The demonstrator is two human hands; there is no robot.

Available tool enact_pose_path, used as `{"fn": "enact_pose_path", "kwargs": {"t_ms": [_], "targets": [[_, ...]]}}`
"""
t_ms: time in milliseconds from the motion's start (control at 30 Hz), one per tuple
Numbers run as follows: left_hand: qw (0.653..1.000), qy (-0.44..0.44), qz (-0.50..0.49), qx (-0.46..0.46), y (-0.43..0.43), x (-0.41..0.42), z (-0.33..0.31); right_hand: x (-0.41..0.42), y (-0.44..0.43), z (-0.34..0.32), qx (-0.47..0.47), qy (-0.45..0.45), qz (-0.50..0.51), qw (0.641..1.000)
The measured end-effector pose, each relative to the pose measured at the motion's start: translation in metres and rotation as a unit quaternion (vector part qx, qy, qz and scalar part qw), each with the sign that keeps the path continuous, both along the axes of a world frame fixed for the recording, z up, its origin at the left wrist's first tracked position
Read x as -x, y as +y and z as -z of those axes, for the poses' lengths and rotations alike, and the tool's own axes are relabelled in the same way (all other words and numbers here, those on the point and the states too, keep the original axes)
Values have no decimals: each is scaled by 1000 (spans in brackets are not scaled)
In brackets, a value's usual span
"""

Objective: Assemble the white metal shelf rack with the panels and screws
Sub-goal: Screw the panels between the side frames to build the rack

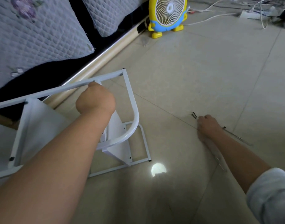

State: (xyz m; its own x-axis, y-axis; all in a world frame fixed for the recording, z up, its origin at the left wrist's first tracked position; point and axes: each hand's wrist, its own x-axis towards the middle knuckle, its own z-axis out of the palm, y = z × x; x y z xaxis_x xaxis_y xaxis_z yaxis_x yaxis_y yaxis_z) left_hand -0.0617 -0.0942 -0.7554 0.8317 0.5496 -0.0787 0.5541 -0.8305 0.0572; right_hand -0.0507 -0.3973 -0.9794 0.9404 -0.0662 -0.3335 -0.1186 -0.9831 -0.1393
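The white metal rack point(130, 101) lies tilted on the floor at the left, with two tube side frames and white panels point(41, 120) fixed between them by dark screws. My left hand point(95, 101) is curled into a fist at the upper frame's long bar and grips it. My right hand point(206, 125) rests on the floor to the right, its bent fingertips right beside two loose black screws point(194, 114). Its fingertips are hidden, so a pinch cannot be made out. Another screw point(224, 127) lies just right of that hand. A long tool point(219, 157) lies under my right forearm.
A sofa with grey quilted cushions point(33, 38) and a wooden base rail borders the rack at the left. A yellow fan point(168, 13) stands at the back. White cables point(219, 15) trail across the far floor. A bright light spot point(158, 169) shines on the tiles.
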Motion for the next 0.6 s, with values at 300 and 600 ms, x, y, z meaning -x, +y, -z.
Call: {"fn": "enact_pose_path", "kwargs": {"t_ms": [300,600], "targets": [[999,-14,7,32,1,5,0,-38,49,11,38,40,-10,998],[998,-41,13,53,-2,12,-3,-31,38,6,41,9,20,999]]}}
